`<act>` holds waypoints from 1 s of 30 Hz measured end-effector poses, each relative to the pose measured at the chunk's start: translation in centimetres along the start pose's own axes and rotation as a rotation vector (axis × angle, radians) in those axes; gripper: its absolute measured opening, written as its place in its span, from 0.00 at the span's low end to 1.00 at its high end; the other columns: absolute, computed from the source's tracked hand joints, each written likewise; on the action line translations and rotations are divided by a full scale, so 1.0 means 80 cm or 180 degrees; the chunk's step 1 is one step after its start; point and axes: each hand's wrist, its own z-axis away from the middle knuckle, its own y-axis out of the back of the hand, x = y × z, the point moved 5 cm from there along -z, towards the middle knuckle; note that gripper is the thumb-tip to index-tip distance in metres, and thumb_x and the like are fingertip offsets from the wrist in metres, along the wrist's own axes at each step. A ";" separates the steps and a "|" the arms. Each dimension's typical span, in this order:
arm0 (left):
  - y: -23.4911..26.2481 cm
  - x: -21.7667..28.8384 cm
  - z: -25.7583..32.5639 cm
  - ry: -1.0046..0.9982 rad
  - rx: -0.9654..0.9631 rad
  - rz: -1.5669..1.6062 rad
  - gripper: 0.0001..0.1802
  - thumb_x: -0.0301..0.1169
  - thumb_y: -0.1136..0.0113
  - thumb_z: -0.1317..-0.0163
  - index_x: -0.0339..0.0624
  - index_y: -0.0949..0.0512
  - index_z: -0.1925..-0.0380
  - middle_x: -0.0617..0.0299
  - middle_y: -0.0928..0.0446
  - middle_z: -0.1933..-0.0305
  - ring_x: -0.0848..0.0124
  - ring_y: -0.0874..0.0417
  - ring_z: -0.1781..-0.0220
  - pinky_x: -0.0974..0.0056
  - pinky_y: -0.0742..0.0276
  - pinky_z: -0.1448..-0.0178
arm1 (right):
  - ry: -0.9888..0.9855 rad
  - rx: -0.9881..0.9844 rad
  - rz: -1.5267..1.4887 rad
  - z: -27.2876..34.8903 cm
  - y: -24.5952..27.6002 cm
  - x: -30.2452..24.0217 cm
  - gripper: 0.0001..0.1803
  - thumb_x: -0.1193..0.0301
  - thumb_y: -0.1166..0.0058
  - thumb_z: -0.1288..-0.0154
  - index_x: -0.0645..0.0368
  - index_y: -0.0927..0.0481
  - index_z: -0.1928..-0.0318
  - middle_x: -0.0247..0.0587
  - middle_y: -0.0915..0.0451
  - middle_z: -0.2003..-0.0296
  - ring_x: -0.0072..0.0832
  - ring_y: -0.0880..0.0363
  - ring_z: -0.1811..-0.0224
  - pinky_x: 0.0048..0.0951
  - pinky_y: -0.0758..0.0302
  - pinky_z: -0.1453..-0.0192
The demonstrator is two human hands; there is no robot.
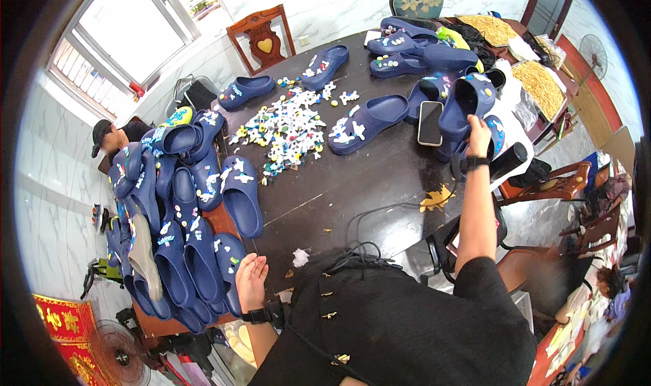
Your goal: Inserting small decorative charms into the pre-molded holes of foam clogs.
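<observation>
A dark wooden table is carrying rows of navy clogs and a scatter of small coloured charms. The right hand, arm stretching far forward, is gripping a navy clog beside a smartphone. The left hand is hovering open, fingers loose, just beside the stacked clogs at the table's near-left edge.

Single fisheye view from head height, looking steeply down and forward over the dark desk, near enough to fill the frame; edges bent toward the rim.
</observation>
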 end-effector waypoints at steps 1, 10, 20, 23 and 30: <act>-0.006 0.003 -0.001 -0.0032 -0.0086 -0.0087 0.11 0.28 0.49 0.36 0.39 0.26 0.54 0.56 0.20 0.57 0.66 0.19 0.52 0.62 0.24 0.47 | -0.0074 0.0081 0.0310 -0.030 0.011 0.001 0.17 0.64 0.38 0.49 0.67 0.21 0.66 0.30 0.26 0.74 0.19 0.33 0.75 0.24 0.39 0.74; -0.028 0.005 -0.009 -0.0104 -0.0124 -0.0268 0.11 0.28 0.48 0.37 0.39 0.25 0.55 0.57 0.19 0.58 0.67 0.18 0.53 0.62 0.24 0.48 | 0.0596 0.0952 0.2123 -0.115 0.023 0.059 0.49 0.53 0.34 0.49 0.60 0.43 0.32 0.63 0.33 0.40 0.52 0.35 0.37 0.45 0.38 0.34; -0.006 -0.010 0.001 0.0024 0.0131 -0.0190 0.10 0.28 0.49 0.37 0.40 0.26 0.56 0.57 0.20 0.59 0.67 0.19 0.54 0.63 0.25 0.48 | 0.0309 0.0412 0.2819 0.037 -0.056 0.115 0.31 0.53 0.37 0.45 0.59 0.31 0.50 0.57 0.25 0.54 0.54 0.28 0.49 0.47 0.31 0.45; -0.006 -0.010 0.007 -0.0014 0.0178 -0.0173 0.10 0.28 0.49 0.37 0.40 0.26 0.56 0.57 0.20 0.59 0.68 0.19 0.54 0.63 0.25 0.48 | -0.0184 0.0137 0.3042 0.024 -0.065 0.113 0.35 0.50 0.38 0.46 0.61 0.33 0.47 0.60 0.21 0.54 0.56 0.23 0.50 0.50 0.28 0.46; -0.007 -0.021 0.010 -0.0012 0.0208 -0.0104 0.10 0.27 0.49 0.37 0.39 0.27 0.56 0.57 0.20 0.58 0.68 0.20 0.53 0.64 0.25 0.47 | -0.0088 -0.0104 0.3571 0.006 -0.070 0.116 0.29 0.59 0.30 0.52 0.62 0.26 0.54 0.60 0.20 0.56 0.51 0.21 0.51 0.44 0.26 0.46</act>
